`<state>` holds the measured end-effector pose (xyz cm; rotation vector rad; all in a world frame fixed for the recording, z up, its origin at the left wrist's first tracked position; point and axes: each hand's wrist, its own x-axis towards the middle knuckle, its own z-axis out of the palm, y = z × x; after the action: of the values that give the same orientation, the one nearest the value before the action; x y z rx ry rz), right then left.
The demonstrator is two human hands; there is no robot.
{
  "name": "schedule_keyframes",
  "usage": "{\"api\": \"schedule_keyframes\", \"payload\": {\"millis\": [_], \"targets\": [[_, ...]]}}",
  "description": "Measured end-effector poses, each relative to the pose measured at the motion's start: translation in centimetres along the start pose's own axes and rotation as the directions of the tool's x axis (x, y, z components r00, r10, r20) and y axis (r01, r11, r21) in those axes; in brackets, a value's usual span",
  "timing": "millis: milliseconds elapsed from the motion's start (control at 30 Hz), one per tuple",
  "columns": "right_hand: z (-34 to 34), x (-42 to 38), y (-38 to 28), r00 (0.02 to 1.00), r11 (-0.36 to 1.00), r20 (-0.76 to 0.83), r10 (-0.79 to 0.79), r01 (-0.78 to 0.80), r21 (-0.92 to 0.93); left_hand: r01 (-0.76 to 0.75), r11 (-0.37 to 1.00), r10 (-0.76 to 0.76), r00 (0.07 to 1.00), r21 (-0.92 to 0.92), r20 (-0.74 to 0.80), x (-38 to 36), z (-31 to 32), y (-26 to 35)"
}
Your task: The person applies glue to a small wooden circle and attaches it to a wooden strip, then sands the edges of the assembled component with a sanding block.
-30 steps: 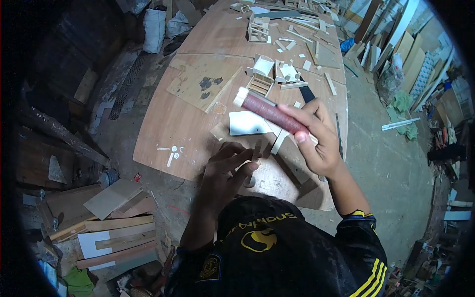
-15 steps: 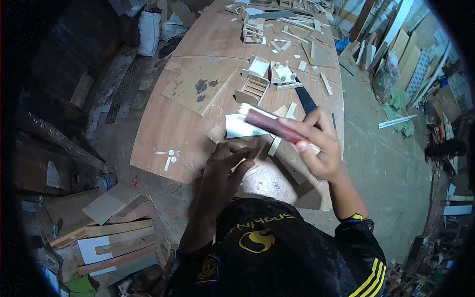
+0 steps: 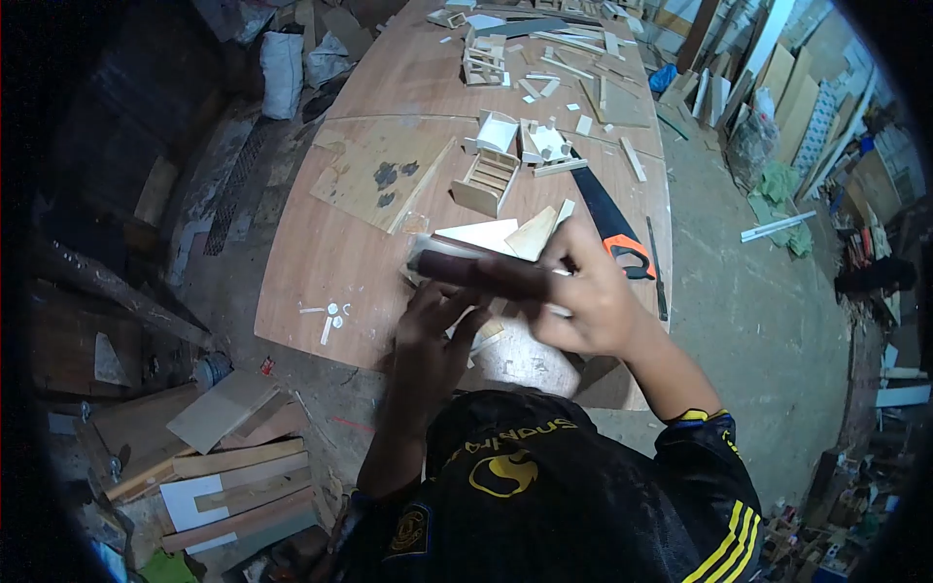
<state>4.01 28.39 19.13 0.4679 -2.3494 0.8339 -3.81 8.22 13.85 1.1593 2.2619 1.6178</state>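
My right hand (image 3: 591,303) is closed round a sanding block (image 3: 476,270), a flat strip wrapped in dark red-brown sandpaper and blurred by motion. The block lies across and above my left hand (image 3: 432,330), whose fingers are bent together. What those fingers pinch is hidden under the block. Just beyond the block, a white panel (image 3: 483,233) and a pale wood offcut (image 3: 533,233) rest on the table (image 3: 292,282). Farther off stands a small slatted wooden piece (image 3: 486,182), beside a small white box-like piece (image 3: 497,130).
A handsaw with an orange handle (image 3: 627,255) lies at the table's right side, near a thin dark file-like bar (image 3: 657,267). A stained plywood sheet (image 3: 379,175) is at the left. Stacked boards (image 3: 233,486) lean on the floor at lower left.
The sanding block has come down and to the left, over my left hand. My right hand has moved left with it. The orange saw handle is now uncovered.
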Motion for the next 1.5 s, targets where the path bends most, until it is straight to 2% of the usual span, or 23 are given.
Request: {"api": "schedule_keyframes", "payload": {"millis": [67,133,167,233,267,367,467,600,667,767,800,833,867,900,967,1033,1067,1167,1267,1367,1400,1467,1500], "targets": [[-0.5,-0.3,-0.3,0.999,0.999,0.028,0.045,-0.044,-0.027,0.028,0.998,-0.024,0.997,0.055,-0.077,0.3,-0.7,0.5],[-1.9,-1.2,0.4,0.987,0.985,0.072,0.145,-0.137,-0.103,0.099,0.995,-0.101,0.987,-0.023,-0.126,0.3,-0.8,0.4],[-2.1,-1.3,1.1,0.996,0.99,0.01,0.093,-0.091,-0.104,0.065,0.996,-0.058,0.992,0.056,-0.115,0.1,-0.9,0.4],[-2.3,-0.9,0.9,0.981,0.978,-0.079,0.175,-0.182,-0.099,0.012,0.975,0.011,0.995,0.222,-0.1,-0.1,-0.7,-0.3],[-2.3,-0.7,0.6,0.967,0.969,-0.142,0.212,-0.227,-0.096,0.008,0.976,0.012,0.996,0.216,-0.089,0.1,-0.3,-0.2],[-0.5,0.9,-0.8,0.968,0.974,-0.196,0.156,-0.183,-0.132,-0.11,0.87,0.219,0.96,0.481,-0.175,1.3,1.3,1.2],[0.9,0.6,-0.6,0.969,0.967,-0.149,0.199,-0.219,-0.133,-0.128,0.832,0.284,0.934,0.539,-0.217,2.0,1.8,1.3],[-0.3,-1.9,-1.0,0.982,0.971,-0.058,0.18,-0.187,-0.149,-0.041,0.824,0.228,0.937,0.565,-0.266,2.1,0.7,0.2],[-1.1,-2.4,-1.2,0.974,0.965,-0.075,0.213,-0.222,-0.137,-0.062,0.828,0.258,0.924,0.557,-0.281,2.0,0.9,-0.7],[-0.3,-0.6,-0.2,0.953,0.96,-0.229,0.197,-0.235,-0.151,-0.125,0.8,0.301,0.93,0.587,-0.211,2.2,1.9,0.3],[0.3,0.1,0.1,0.935,0.963,-0.309,0.175,-0.228,-0.144,-0.146,0.803,0.309,0.931,0.578,-0.195,2.4,2.3,0.6],[0.8,0.8,0.2,0.938,0.969,-0.281,0.205,-0.235,-0.079,-0.148,0.821,0.311,0.926,0.551,-0.214,2.7,2.5,0.9],[1.0,0.5,0.0,0.951,0.954,-0.174,0.254,-0.276,-0.115,-0.146,0.837,0.311,0.92,0.527,-0.239,2.9,2.6,1.1],[1.1,0.1,-0.1,0.952,0.955,-0.181,0.246,-0.27,-0.123,-0.152,0.835,0.318,0.918,0.528,-0.238,3.1,2.4,0.8],[1.4,-1.1,-0.5,0.961,0.964,-0.169,0.219,-0.239,-0.114,-0.047,0.905,0.196,0.929,0.423,-0.315,2.9,1.5,-0.1],[0.9,-2.6,-0.6,0.965,0.961,-0.148,0.217,-0.238,-0.144,-0.031,0.89,0.194,0.928,0.454,-0.318,2.9,0.7,-0.4],[0.8,-2.3,-0.5,0.968,0.965,-0.141,0.208,-0.227,-0.132,-0.038,0.881,0.201,0.933,0.471,-0.3,2.9,0.5,-0.5],[0.3,-1.2,-0.3,0.917,0.962,-0.339,0.209,-0.255,-0.095,-0.108,0.859,0.275,0.922,0.5,-0.273,2.9,1.4,-0.1],[1.4,0.9,0.7,0.939,0.969,-0.28,0.2,-0.232,-0.085,-0.174,0.883,0.3,0.924,0.435,-0.239,2.9,2.6,0.4],[2.0,-0.5,0.0,0.954,0.968,-0.197,0.225,-0.242,-0.064,-0.004,0.977,0.078,0.937,0.213,-0.341,2.9,2.4,-1.4],[2.0,-1.2,-0.4,0.96,0.974,-0.184,0.21,-0.223,-0.051,0.01,0.975,0.074,0.929,0.223,-0.362,2.9,1.9,-1.6],[1.3,-2.9,-0.6,0.971,0.981,-0.152,0.187,-0.192,-0.024,0.063,0.998,-0.059,0.945,0.004,-0.321,2.8,0.8,-2.0],[0.8,-2.6,-0.7,0.967,0.984,-0.191,0.169,-0.177,-0.03,-0.039,0.989,0.078,0.958,0.144,-0.275,3.0,0.3,-2.0]]}}
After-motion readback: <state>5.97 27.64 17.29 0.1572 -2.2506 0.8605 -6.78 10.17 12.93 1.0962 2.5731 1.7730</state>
